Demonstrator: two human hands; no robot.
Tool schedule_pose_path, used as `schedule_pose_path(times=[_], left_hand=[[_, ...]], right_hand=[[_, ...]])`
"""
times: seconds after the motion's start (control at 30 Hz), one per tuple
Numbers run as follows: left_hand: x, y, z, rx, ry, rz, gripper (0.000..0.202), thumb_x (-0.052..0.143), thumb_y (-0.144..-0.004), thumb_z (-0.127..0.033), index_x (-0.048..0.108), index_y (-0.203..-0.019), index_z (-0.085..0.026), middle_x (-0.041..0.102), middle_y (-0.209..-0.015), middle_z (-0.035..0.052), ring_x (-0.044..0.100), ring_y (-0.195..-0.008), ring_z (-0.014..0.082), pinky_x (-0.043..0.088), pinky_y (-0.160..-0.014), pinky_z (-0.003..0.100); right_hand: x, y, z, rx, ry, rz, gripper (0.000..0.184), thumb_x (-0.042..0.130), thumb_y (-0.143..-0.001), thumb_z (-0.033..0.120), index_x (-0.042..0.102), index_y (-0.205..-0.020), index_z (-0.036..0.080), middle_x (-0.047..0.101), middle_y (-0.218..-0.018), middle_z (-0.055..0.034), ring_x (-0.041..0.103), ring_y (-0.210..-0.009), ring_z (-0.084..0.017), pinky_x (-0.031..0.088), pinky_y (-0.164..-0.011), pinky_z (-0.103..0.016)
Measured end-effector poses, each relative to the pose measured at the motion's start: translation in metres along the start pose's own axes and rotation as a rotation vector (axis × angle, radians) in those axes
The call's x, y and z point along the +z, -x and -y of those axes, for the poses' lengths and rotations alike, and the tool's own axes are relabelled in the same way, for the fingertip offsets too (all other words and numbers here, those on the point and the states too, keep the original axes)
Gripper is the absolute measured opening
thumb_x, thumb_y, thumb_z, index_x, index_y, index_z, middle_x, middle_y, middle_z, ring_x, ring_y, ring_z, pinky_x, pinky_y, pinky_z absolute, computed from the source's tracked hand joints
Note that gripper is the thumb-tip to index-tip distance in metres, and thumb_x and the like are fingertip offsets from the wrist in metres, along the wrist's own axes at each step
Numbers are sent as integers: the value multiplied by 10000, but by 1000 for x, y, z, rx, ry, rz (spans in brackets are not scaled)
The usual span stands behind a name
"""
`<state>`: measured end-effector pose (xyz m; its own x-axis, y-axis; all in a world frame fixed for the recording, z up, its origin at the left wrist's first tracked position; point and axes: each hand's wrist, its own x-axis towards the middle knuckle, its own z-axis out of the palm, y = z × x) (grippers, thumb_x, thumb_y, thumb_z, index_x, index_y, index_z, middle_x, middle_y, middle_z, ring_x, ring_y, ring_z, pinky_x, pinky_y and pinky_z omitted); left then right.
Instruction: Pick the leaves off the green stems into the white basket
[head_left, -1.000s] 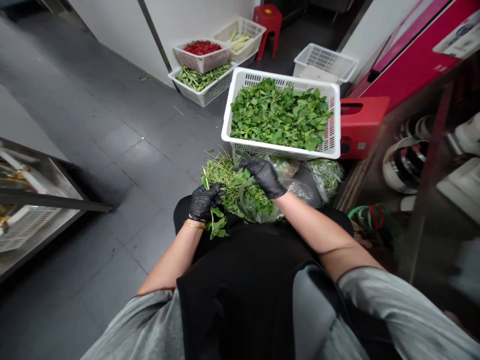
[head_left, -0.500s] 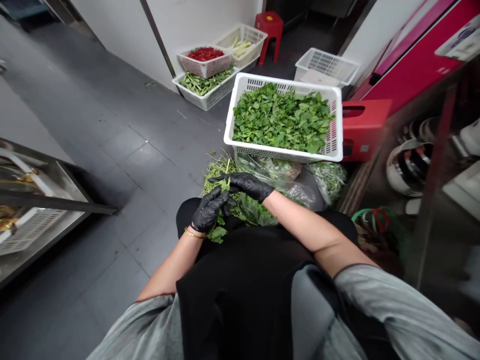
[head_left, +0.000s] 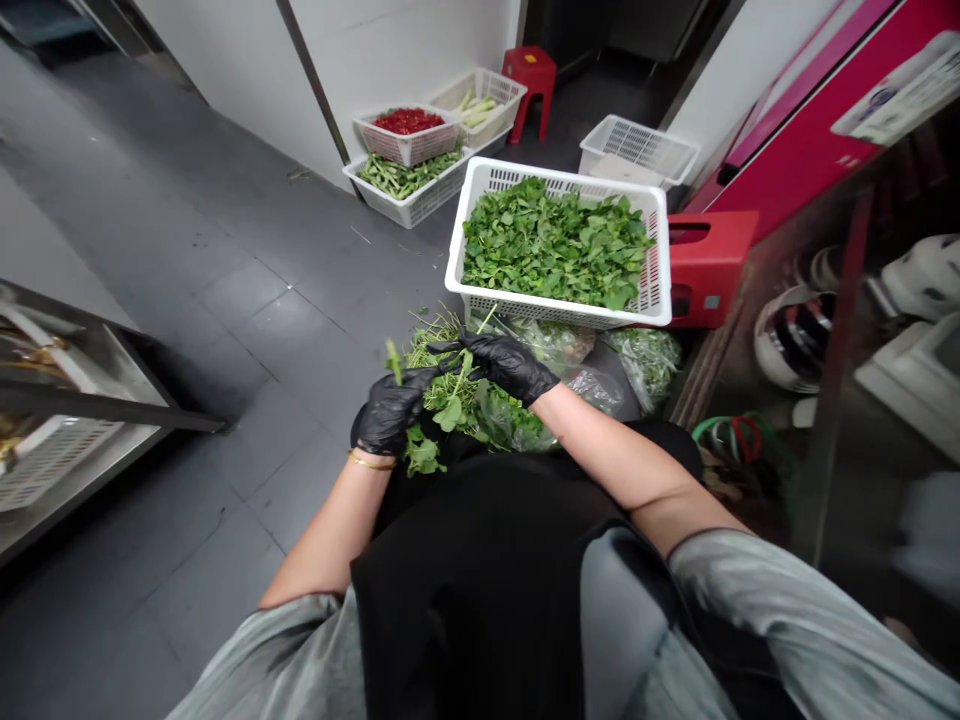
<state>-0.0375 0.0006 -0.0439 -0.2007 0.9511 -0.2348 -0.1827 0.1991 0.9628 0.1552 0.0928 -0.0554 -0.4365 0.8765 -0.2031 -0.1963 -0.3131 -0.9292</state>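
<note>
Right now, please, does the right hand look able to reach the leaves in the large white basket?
Probably yes: the right hand is near the white basket, and nothing covers the leaves, though the hand seems occupied with a sprig.

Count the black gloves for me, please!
2: one is on the left hand, which holds leafy green stems, and one is on the right hand, on the near side of the big white basket. No others show.

The left hand (head_left: 386, 412) and right hand (head_left: 514, 366) are gloved black, the leaves (head_left: 450, 412) below them green. At one o'clock, the basket (head_left: 661, 260) is white.
</note>
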Motion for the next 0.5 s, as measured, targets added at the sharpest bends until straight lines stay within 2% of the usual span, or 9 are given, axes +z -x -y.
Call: schedule_pose_path(times=[0.07, 0.13, 0.2, 0.27, 0.33, 0.4, 0.47, 0.5], left_hand=[[15, -1, -3, 4, -66, 74, 356, 959, -535, -389, 821, -768, -159, 688, -643, 24, 557, -570, 123, 450, -543, 248], [27, -1, -4, 1, -68, 133, 337, 963, -505, -401, 801, -688, -170, 725, -685, 48, 615, -646, 164, 506, -617, 283], [31, 2, -4, -31, -65, 150, 337, 959, -502, -422, 778, -629, -168, 684, -598, 39, 579, -571, 154, 477, -551, 279], [27, 5, -3, -106, -76, 183, 345, 958, -507, -419, 755, -592, -153, 598, -486, 13, 480, -452, 115, 381, -446, 255], [20, 8, -4, -194, -67, 236, 337, 952, -536, -404, 753, -604, -141, 531, -431, -9, 404, -389, 87, 304, -397, 241], [13, 10, -4, -257, -22, 268, 315, 933, -591, -396, 772, -659, -134, 506, -420, -18, 395, -371, 83, 301, -388, 239], [10, 9, -3, -276, 64, 236, 304, 906, -649, -409, 787, -718, -138, 477, -413, -32, 399, -365, 84, 324, -388, 237], [10, 8, -1, -276, 110, 208, 300, 892, -672, -417, 792, -745, -143, 461, -411, -40, 400, -364, 85, 334, -389, 234]], right_hand=[[8, 2, -10, -53, 1, -27, 346, 794, -733, 499, 783, -894, 194, 782, -1016, -55, 651, -716, -136, 552, -616, -266], [13, 5, -9, -123, 67, -16, 344, 795, -724, 514, 777, -843, 192, 783, -981, -51, 675, -786, -151, 557, -703, -278], [12, 10, -1, -120, 207, 48, 343, 825, -697, 510, 733, -723, 180, 761, -835, -28, 677, -792, -158, 536, -730, -276], [3, 13, 11, -39, 367, 144, 404, 872, -645, 496, 638, -589, 172, 671, -628, 9, 631, -658, -141, 484, -628, -257], [-13, 12, 26, -7, 399, 158, 434, 884, -625, 494, 604, -563, 168, 634, -563, 15, 576, -557, -117, 413, -527, -235], [-32, 9, 41, -62, 278, 33, 408, 845, -667, 517, 666, -647, 151, 712, -654, -33, 566, -541, -101, 372, -477, -217], [-46, 9, 50, -131, 178, -124, 419, 799, -722, 545, 722, -738, 134, 771, -770, -83, 551, -533, -87, 358, -457, -208], [-48, 11, 51, -133, 185, -139, 431, 782, -746, 558, 738, -754, 129, 782, -791, -95, 537, -518, -82, 361, -455, -210]])
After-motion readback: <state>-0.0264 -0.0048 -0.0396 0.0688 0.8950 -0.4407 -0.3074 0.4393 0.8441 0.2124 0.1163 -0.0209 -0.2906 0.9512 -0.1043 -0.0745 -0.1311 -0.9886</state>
